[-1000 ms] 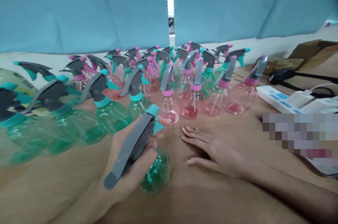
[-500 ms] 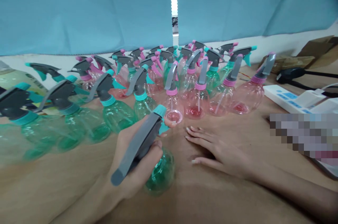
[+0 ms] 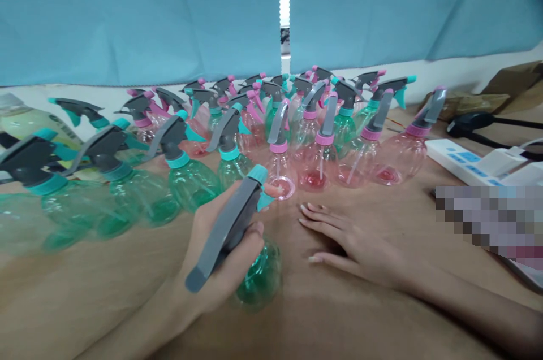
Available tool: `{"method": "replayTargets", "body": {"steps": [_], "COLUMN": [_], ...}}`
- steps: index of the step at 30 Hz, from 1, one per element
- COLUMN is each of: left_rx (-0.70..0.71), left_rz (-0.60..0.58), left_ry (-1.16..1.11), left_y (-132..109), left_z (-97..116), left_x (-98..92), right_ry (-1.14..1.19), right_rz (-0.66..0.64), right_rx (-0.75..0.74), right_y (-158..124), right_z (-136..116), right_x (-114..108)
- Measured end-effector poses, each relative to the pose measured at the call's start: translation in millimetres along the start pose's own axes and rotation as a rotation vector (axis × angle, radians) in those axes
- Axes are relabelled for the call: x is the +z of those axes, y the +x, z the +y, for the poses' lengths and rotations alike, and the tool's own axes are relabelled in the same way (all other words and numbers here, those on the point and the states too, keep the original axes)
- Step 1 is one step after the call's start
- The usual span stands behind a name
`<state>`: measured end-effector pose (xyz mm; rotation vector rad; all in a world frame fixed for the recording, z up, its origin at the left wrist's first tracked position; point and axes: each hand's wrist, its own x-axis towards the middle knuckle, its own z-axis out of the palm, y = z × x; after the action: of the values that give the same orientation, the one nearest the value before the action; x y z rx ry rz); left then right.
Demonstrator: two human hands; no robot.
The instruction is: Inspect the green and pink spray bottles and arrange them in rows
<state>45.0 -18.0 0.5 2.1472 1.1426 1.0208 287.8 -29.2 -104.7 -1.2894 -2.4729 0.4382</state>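
My left hand (image 3: 224, 269) is wrapped round the neck of a green spray bottle (image 3: 259, 278) with a grey and teal spray head (image 3: 229, 224). The bottle stands on the brown table (image 3: 331, 320), its index finger side reaching toward a clear pink-collared bottle (image 3: 280, 179). Flat on the table, to the right of the held bottle, lies my right hand (image 3: 339, 235), fingers spread and holding nothing. Just behind it is a pink bottle (image 3: 314, 170). Green bottles with teal collars (image 3: 193, 179) stand in a row at the left.
More spray bottles (image 3: 301, 86) crowd the back by a blue cloth (image 3: 148, 21). At right are a white power strip (image 3: 453, 159), black cables, a cardboard box (image 3: 509, 89) and a pixelated flat object (image 3: 487, 224). A large yellowish container (image 3: 34, 125) stands far left.
The view has shifted slightly, so the bottles behind sit a little further right. My left hand keeps its grip on the green bottle, and my right hand stays flat.
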Motion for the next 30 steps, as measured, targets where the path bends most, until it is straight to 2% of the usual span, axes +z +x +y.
{"method": "replayTargets", "body": {"steps": [5,9,19,30], "left_rx": [-0.053,-0.060,-0.001,-0.041], "left_rz": [-0.017,0.017,-0.008,0.012], "left_ry": [-0.139,-0.147,-0.120,-0.150], "left_y": [-1.8,-3.3,-3.7,-4.0], "left_z": [-1.9,-4.8,-6.2,-4.4], "left_x": [2.4,4.3,1.9,2.9], "right_ry": [-0.001,0.002,0.048,0.066], "right_rz": [-0.002,0.000,0.020,0.013], "right_rx": [-0.003,-0.006,-0.013,-0.004], "right_y": [0.0,-0.5,-0.4,-0.7], "right_z": [0.0,0.1,-0.2,0.0], "right_x": [-1.1,-0.8,-0.6,-0.8]}}
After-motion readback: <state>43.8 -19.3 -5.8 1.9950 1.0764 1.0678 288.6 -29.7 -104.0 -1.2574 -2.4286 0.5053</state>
